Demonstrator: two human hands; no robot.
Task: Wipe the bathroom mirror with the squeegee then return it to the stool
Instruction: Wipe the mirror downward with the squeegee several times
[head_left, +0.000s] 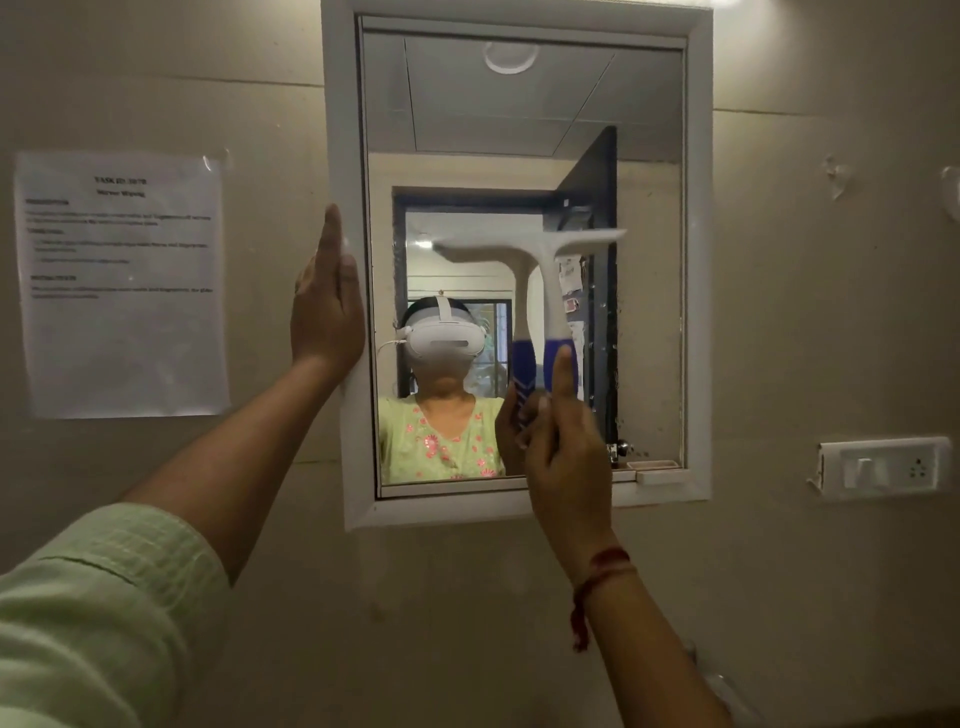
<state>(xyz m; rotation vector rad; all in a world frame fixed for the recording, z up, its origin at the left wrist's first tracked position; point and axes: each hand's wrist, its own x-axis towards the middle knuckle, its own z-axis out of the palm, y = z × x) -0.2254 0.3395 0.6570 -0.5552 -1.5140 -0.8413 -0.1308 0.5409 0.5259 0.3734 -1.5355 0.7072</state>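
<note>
The bathroom mirror (644, 312) hangs in a white frame (698, 260) on a beige wall. My right hand (563, 447) grips the blue handle of a white squeegee (551, 280), index finger stretched up along the handle. Its blade lies roughly level against the glass at mid height, right of centre, and its reflection shows just to the left. My left hand (327, 306) lies flat, fingers up, against the frame's left edge. The stool is out of view.
A printed sheet (122, 283) is taped to the wall left of the mirror. A white switch and socket plate (885, 467) sits on the wall at the lower right. A small ledge (660, 475) juts from the mirror's bottom right corner.
</note>
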